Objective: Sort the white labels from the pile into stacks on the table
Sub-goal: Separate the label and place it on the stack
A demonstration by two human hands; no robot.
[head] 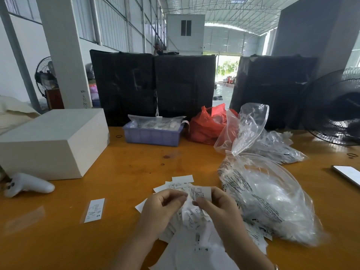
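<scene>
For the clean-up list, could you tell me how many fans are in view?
2: one fan stands far left behind the pillar; another fan sits at the table's right edge.

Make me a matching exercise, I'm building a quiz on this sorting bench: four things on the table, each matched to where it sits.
Things:
1. white box
2. purple tray
3. red bag
4. XS label

Places:
A. lying alone, left of the hands
B. far side, between tray and clear bags
C. left side of the table
D. far side, middle, left of the red bag

Pairs: 1-C, 2-D, 3-B, 4-A
</scene>
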